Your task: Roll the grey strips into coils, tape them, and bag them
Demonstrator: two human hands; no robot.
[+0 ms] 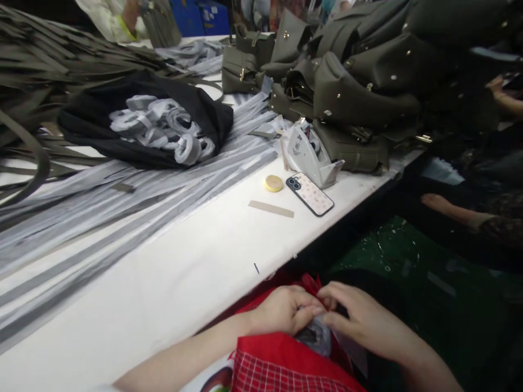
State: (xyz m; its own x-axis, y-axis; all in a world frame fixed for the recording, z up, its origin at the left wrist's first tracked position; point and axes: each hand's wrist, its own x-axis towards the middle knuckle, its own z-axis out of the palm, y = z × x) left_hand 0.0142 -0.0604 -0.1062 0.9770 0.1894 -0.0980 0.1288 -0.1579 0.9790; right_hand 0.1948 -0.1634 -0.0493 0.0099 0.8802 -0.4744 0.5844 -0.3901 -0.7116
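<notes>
Over my lap, below the table's front edge, my left hand [286, 309] and my right hand [354, 316] come close together. Between them is a coiled strap in greyish wrapping [316, 335], partly covered by my fingers. The fingers of my left hand are bent and pressed against the top of the coil. My right thumb and fingers pinch at its upper right side; exactly what they grip there is hidden. A red apron [281, 351] with a checked part lies under the coil.
On the white table [196, 267] lie a phone [312, 195], a yellow round disc [273, 183], a tape dispenser [310, 152] and a flat strip [271, 208]. Behind are wrapped coils [163, 128] in a black bag [141, 87], long straps [32, 49] and piled dark handbags [351, 81]. People sit nearby.
</notes>
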